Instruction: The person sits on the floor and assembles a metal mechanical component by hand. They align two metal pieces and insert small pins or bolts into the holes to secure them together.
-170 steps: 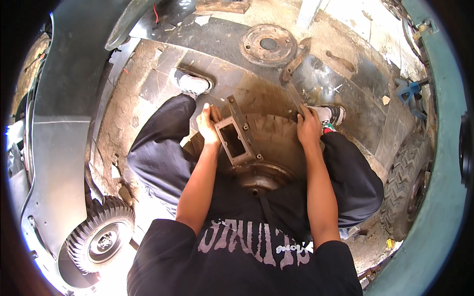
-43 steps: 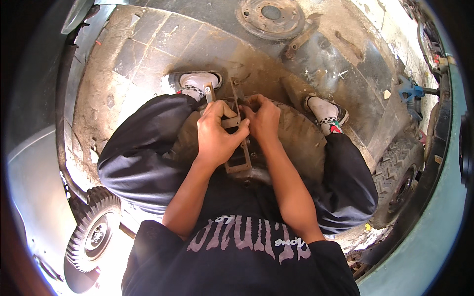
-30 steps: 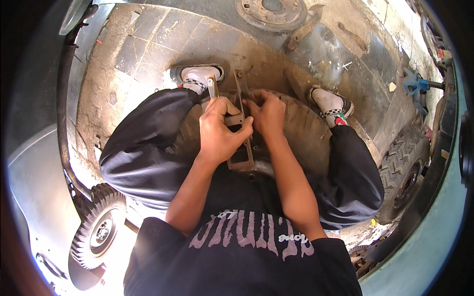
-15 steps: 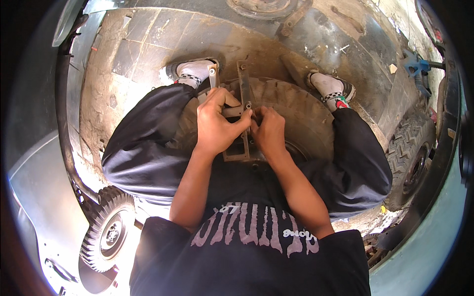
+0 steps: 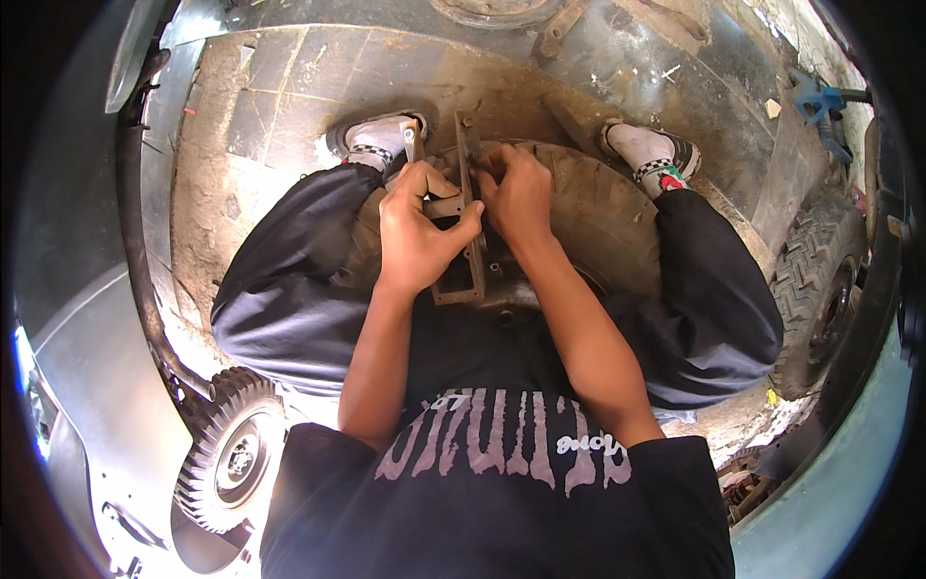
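In the head camera's view, a metal bracket is held above the left part of a worn tyre between a person's knees, the left hand curled with thumb and forefinger closed on its frame. The right hand, over the tyre's middle, bends its bunched fingers against the bracket's upright bar, though whether they grip anything cannot be told. Right of that tyre stands a chunky-treaded wheel.
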`<state>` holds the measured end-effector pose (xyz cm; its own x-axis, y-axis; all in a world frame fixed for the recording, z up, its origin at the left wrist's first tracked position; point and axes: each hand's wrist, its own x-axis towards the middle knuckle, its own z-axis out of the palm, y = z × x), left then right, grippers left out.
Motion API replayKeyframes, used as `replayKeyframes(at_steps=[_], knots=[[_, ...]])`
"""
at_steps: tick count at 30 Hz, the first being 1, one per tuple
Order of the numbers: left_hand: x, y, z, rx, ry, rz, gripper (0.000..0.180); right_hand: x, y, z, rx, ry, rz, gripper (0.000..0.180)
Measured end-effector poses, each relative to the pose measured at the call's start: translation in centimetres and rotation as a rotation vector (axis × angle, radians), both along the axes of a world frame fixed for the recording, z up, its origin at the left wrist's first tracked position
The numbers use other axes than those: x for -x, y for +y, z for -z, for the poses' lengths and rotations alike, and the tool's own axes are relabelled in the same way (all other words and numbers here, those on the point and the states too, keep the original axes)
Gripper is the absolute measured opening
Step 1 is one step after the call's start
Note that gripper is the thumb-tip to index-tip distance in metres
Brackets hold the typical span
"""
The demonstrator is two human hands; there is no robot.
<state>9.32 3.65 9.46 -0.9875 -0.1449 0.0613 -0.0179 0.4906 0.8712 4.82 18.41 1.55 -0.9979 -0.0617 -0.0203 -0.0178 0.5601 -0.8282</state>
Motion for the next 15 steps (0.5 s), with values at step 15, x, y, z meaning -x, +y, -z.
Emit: replayKeyframes(at_steps=[15], knots=[[-0.5, -0.2, -0.1, 0.012, -0.038, 0.020, 0.034, 0.0, 0.5, -2.3, -0.206, -0.166, -0.067, 0.017]])
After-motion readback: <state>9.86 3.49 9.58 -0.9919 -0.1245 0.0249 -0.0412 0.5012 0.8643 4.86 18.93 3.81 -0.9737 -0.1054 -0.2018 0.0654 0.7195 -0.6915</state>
